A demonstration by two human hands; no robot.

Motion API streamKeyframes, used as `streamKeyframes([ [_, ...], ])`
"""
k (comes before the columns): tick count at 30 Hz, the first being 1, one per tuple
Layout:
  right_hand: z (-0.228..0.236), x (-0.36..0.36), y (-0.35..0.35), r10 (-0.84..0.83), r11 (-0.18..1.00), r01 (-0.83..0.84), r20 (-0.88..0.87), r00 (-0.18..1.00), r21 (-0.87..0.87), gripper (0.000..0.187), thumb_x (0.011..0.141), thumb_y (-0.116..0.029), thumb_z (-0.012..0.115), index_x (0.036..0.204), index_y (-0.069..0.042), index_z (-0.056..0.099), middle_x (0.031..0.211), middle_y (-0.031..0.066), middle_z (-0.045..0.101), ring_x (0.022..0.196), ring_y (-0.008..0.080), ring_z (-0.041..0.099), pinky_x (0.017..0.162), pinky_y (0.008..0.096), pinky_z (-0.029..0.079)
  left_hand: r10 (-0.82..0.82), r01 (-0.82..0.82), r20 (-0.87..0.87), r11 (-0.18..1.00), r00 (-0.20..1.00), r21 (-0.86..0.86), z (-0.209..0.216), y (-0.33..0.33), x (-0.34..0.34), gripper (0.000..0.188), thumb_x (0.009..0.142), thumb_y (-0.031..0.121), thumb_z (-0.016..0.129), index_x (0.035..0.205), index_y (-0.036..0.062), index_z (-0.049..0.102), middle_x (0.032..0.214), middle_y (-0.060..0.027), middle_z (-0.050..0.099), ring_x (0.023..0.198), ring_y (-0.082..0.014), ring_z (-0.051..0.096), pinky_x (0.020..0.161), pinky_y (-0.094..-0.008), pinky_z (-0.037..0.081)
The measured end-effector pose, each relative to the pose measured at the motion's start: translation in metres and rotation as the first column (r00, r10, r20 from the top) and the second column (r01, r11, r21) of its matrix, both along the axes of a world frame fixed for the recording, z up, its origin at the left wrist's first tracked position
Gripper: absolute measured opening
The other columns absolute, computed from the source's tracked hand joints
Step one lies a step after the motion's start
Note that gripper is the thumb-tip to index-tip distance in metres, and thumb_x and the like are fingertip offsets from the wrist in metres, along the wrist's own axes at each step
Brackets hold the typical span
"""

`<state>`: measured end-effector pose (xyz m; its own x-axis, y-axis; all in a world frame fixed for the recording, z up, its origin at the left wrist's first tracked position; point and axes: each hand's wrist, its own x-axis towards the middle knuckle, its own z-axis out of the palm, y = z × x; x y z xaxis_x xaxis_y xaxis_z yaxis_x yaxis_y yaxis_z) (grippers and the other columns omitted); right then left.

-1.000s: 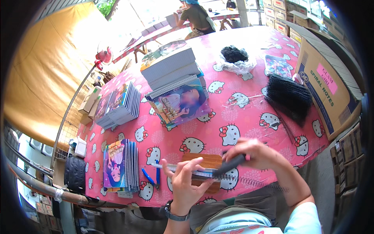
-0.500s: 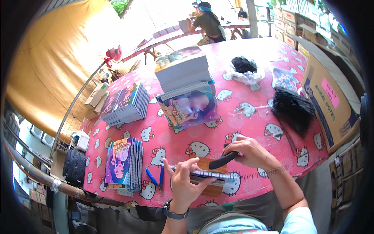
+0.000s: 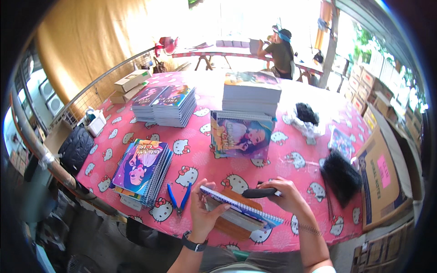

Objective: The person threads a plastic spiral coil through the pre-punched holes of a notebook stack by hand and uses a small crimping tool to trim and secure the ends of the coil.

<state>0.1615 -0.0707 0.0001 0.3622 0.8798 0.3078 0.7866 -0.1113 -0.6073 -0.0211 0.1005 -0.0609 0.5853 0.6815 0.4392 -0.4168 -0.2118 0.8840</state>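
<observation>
Your left hand (image 3: 205, 214) holds a spiral notebook (image 3: 239, 208) by one end over a wooden board (image 3: 232, 229). Your right hand (image 3: 287, 192) holds a black elongated tool (image 3: 257, 193) near the binding edge (image 3: 264, 214). Blue-handled pliers (image 3: 180, 209) lie open on the pink bench (image 3: 200, 157) beside stacked notebooks (image 3: 142, 170).

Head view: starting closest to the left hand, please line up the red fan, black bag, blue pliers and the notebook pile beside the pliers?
1. Blue pliers: just left of the left hand.
2. Notebook pile: left, past the pliers.
3. Black bag: at the table's left edge.
4. Red fan: beyond the table.
</observation>
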Motion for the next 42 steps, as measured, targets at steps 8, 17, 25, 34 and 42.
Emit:
streamKeyframes([
  [8, 0.001, -0.004, 0.011, 0.134, 0.989, -0.120, -0.164, 0.977, 0.090, 0.036, 0.066, 0.007, 0.069, 0.100, -0.005, 0.066, 0.101, 0.0078, 0.069, 0.087, 0.0217, 0.062, 0.078, 0.0326, 0.049, 0.003, -0.001, 0.033, 0.997, 0.999, -0.076, -0.001, 0.003, 0.000, 0.077, 0.069, -0.001, 0.078, 0.136, 0.0011, 0.039, 0.112, -0.0054, 0.051, 0.100, -0.0123, 0.051, 0.091, -0.0274, 0.042],
  [17, 0.019, -0.027, 0.034, 0.184, 0.982, -0.170, -0.192, 0.964, 0.084, 0.038, 0.067, 0.007, 0.067, 0.102, -0.006, 0.066, 0.100, 0.0095, 0.068, 0.080, 0.0222, 0.063, 0.072, 0.0328, 0.051, 0.004, 0.010, 0.076, 0.983, 0.997, -0.183, -0.003, 0.001, -0.002, 0.069, 0.073, -0.001, 0.074, 0.135, 0.0013, 0.043, 0.108, -0.0016, 0.048, 0.095, -0.0102, 0.051, 0.083, -0.0241, 0.043],
  [25, 0.013, -0.025, 0.049, 0.124, 0.992, -0.124, -0.215, 0.969, 0.011, 0.035, 0.069, 0.004, 0.069, 0.103, -0.005, 0.065, 0.089, 0.0103, 0.068, 0.080, 0.0187, 0.064, 0.073, 0.0299, 0.050, -0.020, 0.026, 0.050, 0.991, 0.999, -0.130, 0.001, 0.005, -0.003, 0.062, 0.079, 0.002, 0.071, 0.135, 0.0028, 0.044, 0.101, 0.0012, 0.046, 0.085, -0.0069, 0.047, 0.075, -0.0221, 0.041],
  [34, 0.010, -0.018, 0.067, 0.067, 0.998, -0.065, 0.120, 0.990, -0.020, 0.034, 0.072, 0.002, 0.069, 0.104, -0.006, 0.066, 0.085, 0.0090, 0.066, 0.078, 0.0161, 0.061, 0.073, 0.0281, 0.049, -0.052, 0.067, 0.066, 0.967, 0.996, -0.246, 0.010, 0.003, -0.004, 0.061, 0.079, 0.001, 0.070, 0.135, 0.0013, 0.044, 0.099, 0.0007, 0.045, 0.084, -0.0071, 0.047, 0.076, -0.0217, 0.042],
  [42, -0.053, 0.017, 0.046, 0.055, 0.956, 0.036, 0.298, 0.953, -0.291, 0.047, 0.072, 0.008, 0.058, 0.115, -0.010, 0.061, 0.113, 0.0101, 0.063, 0.109, 0.0281, 0.055, 0.091, 0.0356, 0.045, 0.048, -0.049, -0.063, 0.999, 0.997, -0.005, 0.002, 0.008, -0.004, 0.054, 0.081, 0.002, 0.067, 0.133, 0.0049, 0.049, 0.093, 0.0019, 0.049, 0.083, -0.0070, 0.046, 0.074, -0.0224, 0.041],
])
